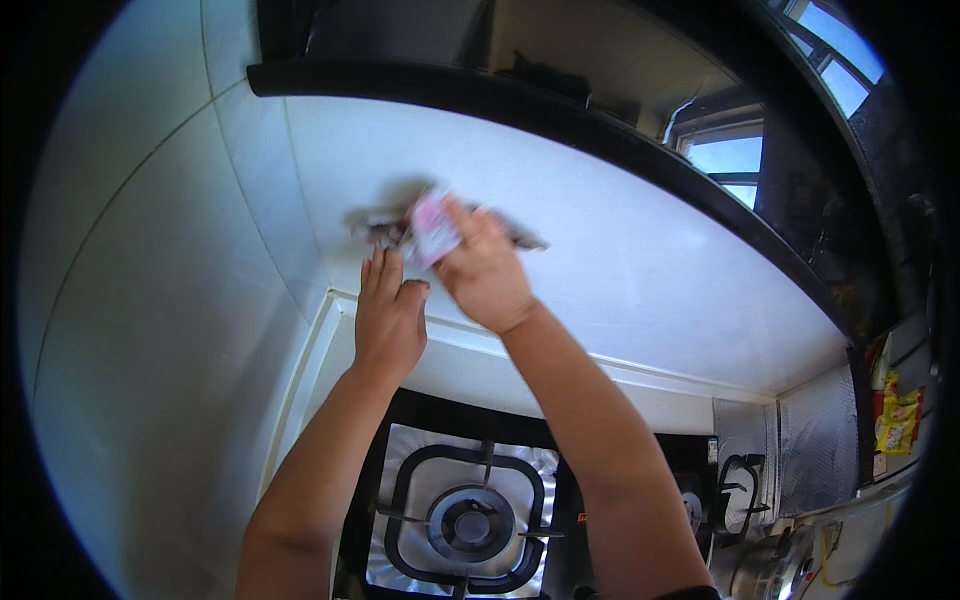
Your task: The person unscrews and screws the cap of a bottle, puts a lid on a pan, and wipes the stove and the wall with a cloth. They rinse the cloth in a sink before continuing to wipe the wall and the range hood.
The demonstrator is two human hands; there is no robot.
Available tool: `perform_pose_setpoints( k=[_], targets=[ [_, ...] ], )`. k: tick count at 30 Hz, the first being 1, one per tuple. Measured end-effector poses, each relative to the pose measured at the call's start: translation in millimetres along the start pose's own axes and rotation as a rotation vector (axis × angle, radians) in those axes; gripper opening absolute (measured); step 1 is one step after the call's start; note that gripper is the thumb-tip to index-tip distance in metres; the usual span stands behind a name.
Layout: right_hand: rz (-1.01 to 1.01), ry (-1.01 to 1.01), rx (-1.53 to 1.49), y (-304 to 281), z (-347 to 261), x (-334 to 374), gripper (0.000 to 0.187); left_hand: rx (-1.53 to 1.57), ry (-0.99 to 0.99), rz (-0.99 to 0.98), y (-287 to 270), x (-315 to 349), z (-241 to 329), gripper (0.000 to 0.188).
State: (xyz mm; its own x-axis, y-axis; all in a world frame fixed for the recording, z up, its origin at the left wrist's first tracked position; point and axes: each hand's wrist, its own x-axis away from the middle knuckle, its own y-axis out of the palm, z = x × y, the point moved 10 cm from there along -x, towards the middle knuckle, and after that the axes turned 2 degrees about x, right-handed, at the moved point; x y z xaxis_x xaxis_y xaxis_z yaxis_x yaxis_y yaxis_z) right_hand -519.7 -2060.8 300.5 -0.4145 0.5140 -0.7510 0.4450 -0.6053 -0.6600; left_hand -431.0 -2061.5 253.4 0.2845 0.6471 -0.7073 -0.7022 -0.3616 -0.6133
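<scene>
Both hands are raised to the white tiled wall (pixel 600 230) above the gas stove (pixel 470 510). The right hand (pixel 485 270) presses a crumpled pink-and-white cloth (pixel 432 228) against the wall, the fingers curled around it, at about twelve o'clock from the front burner (pixel 470 520). The cloth is blurred, so I cannot tell its exact kind. The left hand (pixel 388 318) is just at seven o'clock from the cloth, its fingers straight and held close together, the tips resting on the wall or very near it; I cannot tell if they touch the cloth.

To do this wiping well, I think the right hand should keep the cloth flat and pressed with even force, and the left hand should stay on the wall as a support, away from the path of the cloth. The arms reach over the burners, so the body must lean with care.

Counting: two hands, one cloth, two burners visible (the second burner (pixel 742 490) at three o'clock, partly hidden), one metal pot (pixel 770 570) at the lower right, and one dark range hood (pixel 520 90) above.
</scene>
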Motion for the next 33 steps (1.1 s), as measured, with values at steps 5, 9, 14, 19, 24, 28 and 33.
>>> perform_pose_setpoints(
  k=[5, 9, 14, 19, 24, 28, 33],
  targets=[
    [-0.201, -0.136, 0.110, 15, 19, 78, 0.019, -0.027, 0.017, -0.292, 32, 27, 9, 0.004],
    [-0.085, -0.130, 0.466, -82, 36, 58, 0.037, -0.014, 0.090, -0.231, 13, 20, 26, 0.004],
    [0.012, -0.087, 0.302, -77, 34, 82, 0.035, 0.048, 0.118, -0.154, 15, 7, 43, 0.006],
    [-0.263, -0.199, 0.477, -46, 23, 117, 0.020, -0.001, 0.109, -0.232, 15, 12, 48, 0.007],
    [-0.048, -0.091, 0.582, -93, 10, 50, 0.021, 0.024, 0.103, -0.199, 6, 10, 49, 0.007],
    [-0.200, -0.042, 0.583, -68, 19, 115, 0.026, 0.104, 0.104, -0.203, 13, 10, 60, 0.006],
    [-0.110, -0.041, 0.595, -72, 8, 75, 0.023, 0.007, 0.114, -0.265, 19, 13, 59, 0.005]
  ],
)
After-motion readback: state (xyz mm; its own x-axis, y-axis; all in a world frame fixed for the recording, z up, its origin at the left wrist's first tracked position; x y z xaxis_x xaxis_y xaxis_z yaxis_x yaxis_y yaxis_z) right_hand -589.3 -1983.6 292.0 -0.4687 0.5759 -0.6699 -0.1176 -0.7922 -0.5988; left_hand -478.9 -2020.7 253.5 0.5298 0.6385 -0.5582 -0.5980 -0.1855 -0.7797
